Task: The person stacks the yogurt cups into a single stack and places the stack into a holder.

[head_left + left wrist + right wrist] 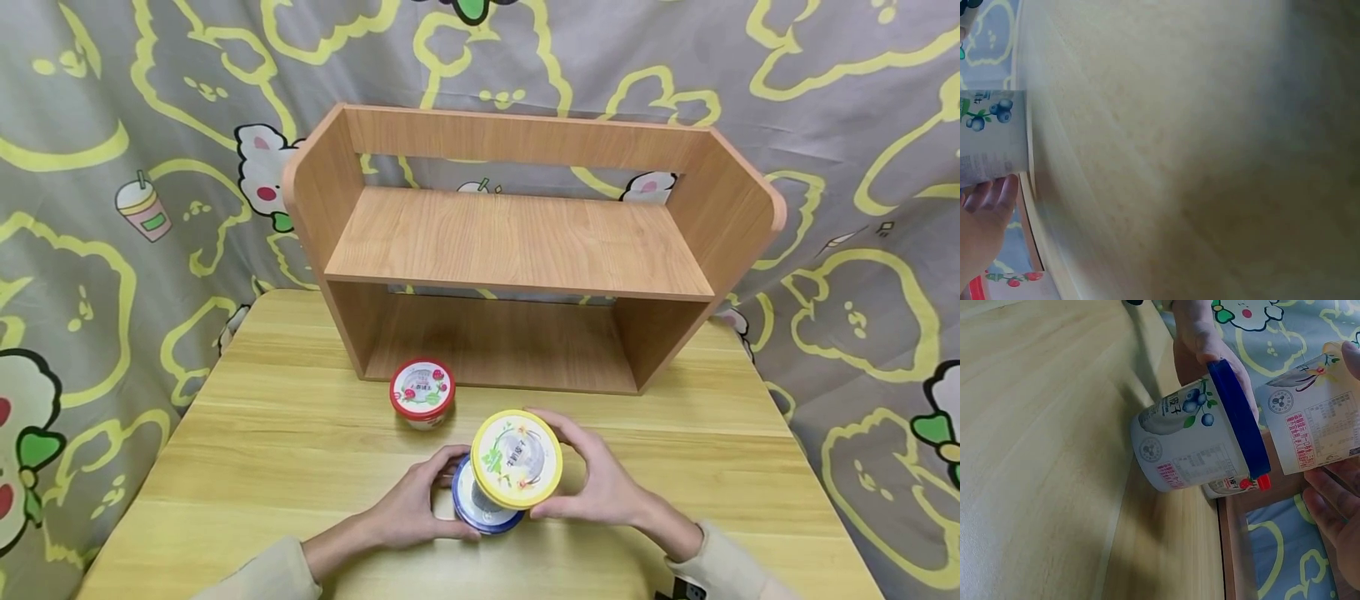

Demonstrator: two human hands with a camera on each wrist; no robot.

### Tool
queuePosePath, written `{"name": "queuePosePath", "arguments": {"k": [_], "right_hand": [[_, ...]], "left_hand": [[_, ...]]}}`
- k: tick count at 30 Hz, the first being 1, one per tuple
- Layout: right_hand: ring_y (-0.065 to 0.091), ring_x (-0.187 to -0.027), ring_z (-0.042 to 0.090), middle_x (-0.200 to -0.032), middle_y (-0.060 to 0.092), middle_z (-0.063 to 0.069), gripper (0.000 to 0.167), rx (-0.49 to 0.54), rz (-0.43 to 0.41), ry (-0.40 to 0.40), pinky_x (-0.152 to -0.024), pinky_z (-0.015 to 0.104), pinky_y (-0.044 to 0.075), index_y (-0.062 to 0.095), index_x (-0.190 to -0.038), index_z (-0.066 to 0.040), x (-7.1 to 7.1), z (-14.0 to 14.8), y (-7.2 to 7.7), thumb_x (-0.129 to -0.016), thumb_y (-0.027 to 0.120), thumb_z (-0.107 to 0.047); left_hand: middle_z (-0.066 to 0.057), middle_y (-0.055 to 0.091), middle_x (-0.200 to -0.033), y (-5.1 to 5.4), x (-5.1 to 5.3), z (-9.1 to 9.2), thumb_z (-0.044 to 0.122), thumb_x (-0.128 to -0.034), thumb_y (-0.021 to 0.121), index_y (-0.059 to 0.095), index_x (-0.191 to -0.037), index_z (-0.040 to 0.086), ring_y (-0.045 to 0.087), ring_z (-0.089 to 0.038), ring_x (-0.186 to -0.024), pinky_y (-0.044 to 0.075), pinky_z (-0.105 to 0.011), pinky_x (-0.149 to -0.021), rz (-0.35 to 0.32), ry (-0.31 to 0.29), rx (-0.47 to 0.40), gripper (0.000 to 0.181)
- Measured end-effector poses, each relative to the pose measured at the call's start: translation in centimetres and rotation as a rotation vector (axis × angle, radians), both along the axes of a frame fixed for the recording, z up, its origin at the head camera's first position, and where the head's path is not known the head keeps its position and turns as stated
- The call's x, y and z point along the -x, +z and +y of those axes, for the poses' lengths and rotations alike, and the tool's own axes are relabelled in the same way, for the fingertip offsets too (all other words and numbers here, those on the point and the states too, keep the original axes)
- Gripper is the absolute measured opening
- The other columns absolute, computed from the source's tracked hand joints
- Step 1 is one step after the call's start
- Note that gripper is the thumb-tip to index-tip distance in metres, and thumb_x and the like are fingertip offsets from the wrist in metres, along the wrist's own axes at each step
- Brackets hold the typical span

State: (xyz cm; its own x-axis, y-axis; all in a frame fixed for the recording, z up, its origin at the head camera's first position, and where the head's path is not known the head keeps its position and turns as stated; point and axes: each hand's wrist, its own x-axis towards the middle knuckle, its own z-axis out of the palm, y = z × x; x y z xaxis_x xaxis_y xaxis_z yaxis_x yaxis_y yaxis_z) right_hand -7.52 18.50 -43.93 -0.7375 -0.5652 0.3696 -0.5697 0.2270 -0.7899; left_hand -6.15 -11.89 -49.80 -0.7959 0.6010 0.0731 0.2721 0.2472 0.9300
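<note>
My left hand (412,504) grips a white tub with a blue lid (487,523) and a blueberry print, at the table's front middle. My right hand (600,479) holds a tub with a yellow lid (519,458), fingers and thumb on opposite sides. In the right wrist view the yellow-lidded tub (1316,412) is raised over the blue-lidded tub (1191,437), with a small gap between them. Whether the blue-lidded tub touches the tabletop is hard to tell. A red-lidded tub (423,390) with a strawberry print stands farther back on the left, untouched.
A two-level wooden shelf (517,242) stands at the back of the wooden table (285,467). The red-lidded tub is close to its front left corner. Grey patterned curtain (90,292) surrounds the table behind and on both sides.
</note>
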Motion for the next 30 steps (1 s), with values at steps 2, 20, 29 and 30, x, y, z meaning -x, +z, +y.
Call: {"name": "queuePosePath", "arguments": {"k": [2, 20, 29, 30], "right_hand": [[0.060, -0.136, 0.010, -0.150, 0.063, 0.006, 0.106, -0.005, -0.009, 0.002, -0.110, 0.033, 0.055, 0.042, -0.159, -0.012, -0.06, -0.08, 0.05, -0.072, 0.099, -0.033], [0.057, -0.140, 0.011, -0.153, 0.060, 0.006, 0.106, -0.016, -0.030, 0.031, -0.114, 0.032, 0.053, 0.042, -0.158, -0.007, -0.51, -0.62, -0.36, -0.074, 0.098, -0.034], [0.057, -0.140, 0.012, -0.153, 0.060, 0.005, 0.106, -0.036, -0.039, 0.044, -0.115, 0.031, 0.051, 0.042, -0.159, -0.013, -0.60, -0.87, -0.51, -0.073, 0.099, -0.035], [0.057, -0.140, 0.012, -0.153, 0.060, 0.005, 0.106, -0.040, -0.040, 0.045, -0.115, 0.031, 0.051, 0.042, -0.159, -0.013, -0.60, -0.89, -0.50, -0.073, 0.099, -0.035]], "left_hand": [[-0.001, 0.066, -0.143, -0.02, -0.02, 0.00, 0.034, -0.0761, 0.096, 0.044, -0.152, 0.017, 0.065, -0.008, -0.126, 0.057, -0.028, -0.111, -0.002, 0.002, 0.001, 0.093], [0.002, 0.066, -0.142, -0.12, -0.04, -0.01, 0.035, -0.0772, 0.096, 0.044, -0.151, 0.023, 0.066, -0.008, -0.126, 0.056, -0.028, -0.112, -0.013, -0.002, 0.000, 0.091], [0.002, 0.067, -0.141, -0.07, -0.10, -0.01, 0.034, -0.0772, 0.096, 0.044, -0.151, 0.023, 0.066, -0.008, -0.125, 0.056, -0.027, -0.112, -0.034, -0.002, -0.008, 0.091], [0.002, 0.067, -0.141, -0.05, -0.10, 0.00, 0.034, -0.0771, 0.096, 0.044, -0.151, 0.023, 0.066, -0.008, -0.125, 0.056, -0.027, -0.112, -0.037, -0.001, -0.010, 0.091]]}}
